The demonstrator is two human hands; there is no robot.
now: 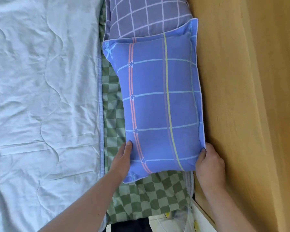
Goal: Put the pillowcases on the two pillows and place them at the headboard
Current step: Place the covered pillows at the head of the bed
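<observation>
Gripping blue striped pillow (159, 101), both hands, beside headboard (241, 81).

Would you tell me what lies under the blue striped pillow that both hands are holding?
The blue striped pillow rests on the green checkered sheet, and its far end overlaps the purple grid pillow. Whatever lies directly beneath its middle is covered.

Two bare forearms and hands
Left hand (122, 158) and right hand (209, 163) show no sleeves, rings, watch or gloves; short, unpainted nails
</observation>
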